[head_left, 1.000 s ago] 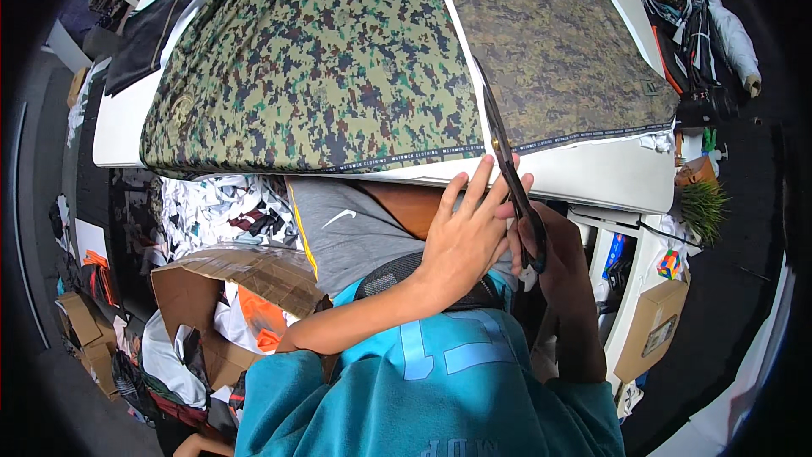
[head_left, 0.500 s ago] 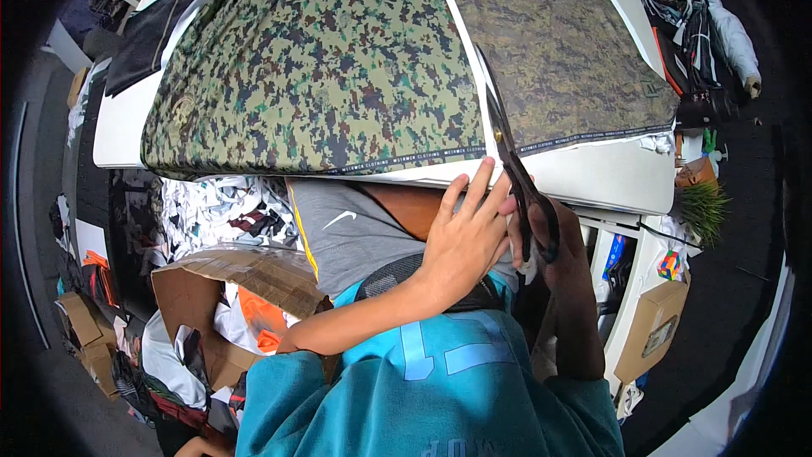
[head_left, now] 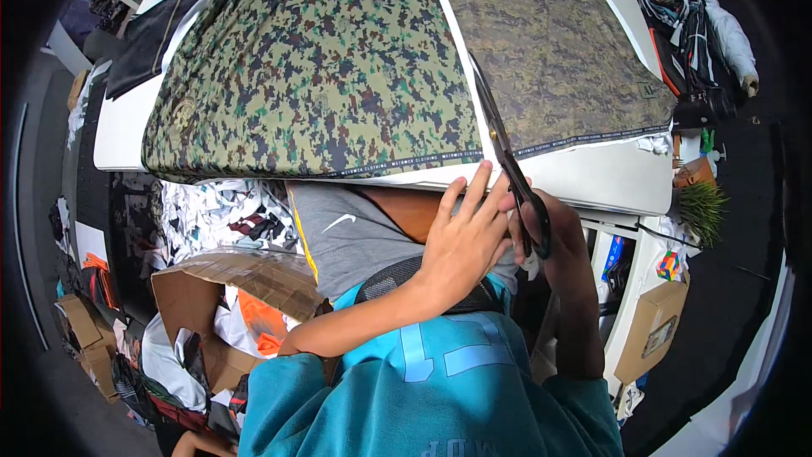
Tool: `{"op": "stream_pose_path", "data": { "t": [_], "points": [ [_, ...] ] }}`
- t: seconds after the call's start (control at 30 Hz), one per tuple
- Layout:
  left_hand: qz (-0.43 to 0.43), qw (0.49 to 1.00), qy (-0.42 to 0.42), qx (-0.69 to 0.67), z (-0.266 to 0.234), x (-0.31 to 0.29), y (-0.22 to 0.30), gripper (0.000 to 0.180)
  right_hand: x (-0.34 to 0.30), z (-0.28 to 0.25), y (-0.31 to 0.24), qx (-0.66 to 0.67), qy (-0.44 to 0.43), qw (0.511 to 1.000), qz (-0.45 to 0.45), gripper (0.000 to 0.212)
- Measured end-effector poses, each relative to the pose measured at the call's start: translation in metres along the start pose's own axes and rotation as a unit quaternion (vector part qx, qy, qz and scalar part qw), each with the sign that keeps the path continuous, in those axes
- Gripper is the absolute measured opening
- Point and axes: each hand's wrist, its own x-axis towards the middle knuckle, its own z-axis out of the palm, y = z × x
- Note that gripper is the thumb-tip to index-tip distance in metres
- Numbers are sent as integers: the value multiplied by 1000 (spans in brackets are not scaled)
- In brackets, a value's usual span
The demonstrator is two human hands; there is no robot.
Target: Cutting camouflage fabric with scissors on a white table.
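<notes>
Scissors (head_left: 501,142), black, held by the handles in the right hand (head_left: 562,227), blades pointing away from the person along the white strip (head_left: 441,8) between green camouflage cloth (head_left: 338,68) and darker brownish camouflage cloth (head_left: 550,42) on the white table (head_left: 617,189). Left hand (head_left: 461,247) just beside, empty, fingers extended and slightly spread, fingertips at the table's near edge; can't tell if the hands touch. Cardboard box (head_left: 241,270) lower left, orange and white fabric (head_left: 262,322) inside.
</notes>
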Motion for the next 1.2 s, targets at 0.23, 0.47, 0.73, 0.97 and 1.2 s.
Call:
{"op": "stream_pose_path", "data": {
  "t": [0.23, 0.47, 0.73, 0.97, 1.2],
  "points": [
    [-12, 1000, 17, 8, -2, 3, 2, 37, 9, -4, 0, -14, -24, 999, -17, 43],
    [-17, 1000, 14, 13, -5, 3, 3, 42, 15, -1, -8, -9, -15, 1000, -17, 38],
    [-15, 1000, 7, 24, -6, 2, 4, 44, 15, -1, -11, -6, -10, 1000, 4, 32],
    [-7, 1000, 2, 28, -8, 3, 3, 41, 20, -4, -9, -19, -15, 1000, -3, 30],
    [4, 998, 8, 54, -9, 4, 4, 40, 24, 0, -14, 14, -1, 999, 47, 28]
  ]
}}
